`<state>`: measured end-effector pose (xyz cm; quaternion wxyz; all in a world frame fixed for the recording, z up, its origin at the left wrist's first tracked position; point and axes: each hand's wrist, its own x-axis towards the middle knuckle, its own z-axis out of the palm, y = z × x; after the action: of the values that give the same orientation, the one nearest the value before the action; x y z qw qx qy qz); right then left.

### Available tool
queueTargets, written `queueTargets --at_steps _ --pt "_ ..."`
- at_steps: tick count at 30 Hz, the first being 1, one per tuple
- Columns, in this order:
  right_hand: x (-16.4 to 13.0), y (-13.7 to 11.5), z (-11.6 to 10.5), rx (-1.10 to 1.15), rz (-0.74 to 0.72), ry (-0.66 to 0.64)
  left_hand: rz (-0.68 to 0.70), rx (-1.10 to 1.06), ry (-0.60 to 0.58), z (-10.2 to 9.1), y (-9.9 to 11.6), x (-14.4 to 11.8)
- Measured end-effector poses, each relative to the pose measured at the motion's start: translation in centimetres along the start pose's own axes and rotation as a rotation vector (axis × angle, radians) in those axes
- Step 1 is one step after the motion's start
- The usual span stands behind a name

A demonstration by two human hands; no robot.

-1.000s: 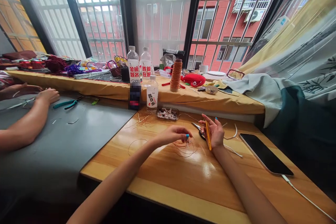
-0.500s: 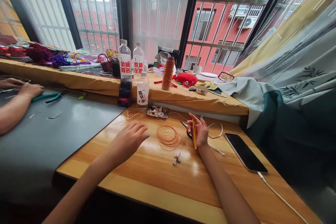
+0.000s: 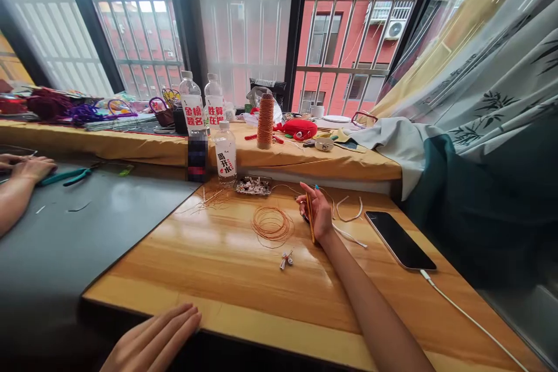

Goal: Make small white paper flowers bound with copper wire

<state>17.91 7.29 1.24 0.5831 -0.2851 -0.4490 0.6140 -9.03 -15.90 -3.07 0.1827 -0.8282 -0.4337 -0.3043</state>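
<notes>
Yellow stick (image 3: 310, 218): thin, pencil-like, held near-upright in right hand (image 3: 319, 216), lower end near the wood tabletop. Copper wire coil (image 3: 272, 225): loose flat ring, several loops, lying on the table just left of that hand, not touching. Small white bead piece (image 3: 286, 258) sits near side of coil, apart.

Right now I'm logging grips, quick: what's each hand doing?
Left hand: open, flat at the table's near edge, holding nothing.
Right hand: closed on a yellow stick.

Wire coil (image 3: 272, 224) on table (image 3: 244, 285), phone (image 3: 400, 239) right
</notes>
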Motion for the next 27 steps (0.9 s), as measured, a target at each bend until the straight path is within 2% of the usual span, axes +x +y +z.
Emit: queueTargets --at_steps 3,6,8,10,13,16,17,18,21,22,25,27 --pt "0.1 0.1 0.0 -0.007 0.007 0.004 0.039 -0.011 -0.058 0.3 -1.3 4.3" --pt "0.2 0.0 0.1 -0.008 0.020 0.001 0.069 -0.067 -0.196 1.1 -3.2 10.9" --pt "0.1 -0.1 0.1 0.003 0.029 0.002 0.110 -0.041 -0.194 1.9 -4.2 15.0" --pt "0.1 -0.2 0.1 0.015 0.030 0.005 0.111 -0.033 -0.143 3.2 -4.7 17.5" --pt "0.1 0.0 0.2 0.019 0.020 0.019 0.135 -0.099 -0.142 5.7 -4.5 18.1" --pt "0.1 0.1 0.3 0.021 0.019 0.020 0.201 -0.233 -0.305 8.1 -4.0 16.7" --pt "0.2 0.0 0.4 0.022 0.016 0.013 0.186 -0.254 -0.325 8.7 -4.0 16.3" --pt "0.2 -0.2 0.4 0.030 0.012 0.006 0.139 -0.261 -0.317 9.3 -4.0 16.1" --pt "0.0 -1.4 0.6 0.054 -0.023 -0.012 -0.102 -0.254 -0.189 10.7 -4.6 16.5" --pt "0.0 -2.0 0.6 0.043 -0.039 -0.020 -0.166 -0.260 -0.187 11.3 -4.8 16.8" --pt "-0.3 -3.6 0.7 -0.064 -0.095 0.003 -0.317 -0.354 -0.320 12.8 -5.7 17.6" --pt "-0.5 -4.2 0.7 -0.245 -0.103 0.039 -0.369 -0.452 -0.352 13.4 -6.2 17.7"
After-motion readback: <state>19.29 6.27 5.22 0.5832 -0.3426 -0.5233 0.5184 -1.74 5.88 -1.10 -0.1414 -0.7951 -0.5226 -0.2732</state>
